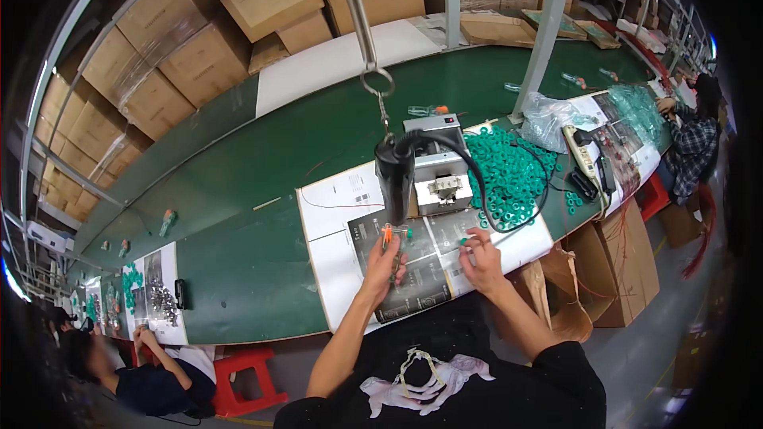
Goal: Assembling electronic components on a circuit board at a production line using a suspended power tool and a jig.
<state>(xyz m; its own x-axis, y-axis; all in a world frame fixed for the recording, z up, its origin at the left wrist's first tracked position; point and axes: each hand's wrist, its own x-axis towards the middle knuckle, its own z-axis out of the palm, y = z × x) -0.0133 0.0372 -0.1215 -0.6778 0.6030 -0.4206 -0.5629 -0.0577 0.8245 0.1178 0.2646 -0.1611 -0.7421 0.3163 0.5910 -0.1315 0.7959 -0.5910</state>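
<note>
My left hand [384,264] is closed around a clear plastic piece with an orange part [388,233]; a small green part shows at its right side. The exact kind of this piece cannot be made out. To its right, my right hand [482,260] pinches a small green ring-like part [463,242] between thumb and fingers, apart from the left hand. Directly above my left hand hangs a black powered screwdriver [394,179] on a metal hook, its lower tip close to the orange piece. Behind both hands stands a small silver machine [441,183] with a metal fixture on its front.
A heap of green rings [509,167] lies right of the machine, with a black cable looping over it. A white power strip [584,155] and clear bag [552,119] sit farther right. Orange-tipped clear pieces [427,110] lie on the green belt [230,167]. Co-workers sit at both ends.
</note>
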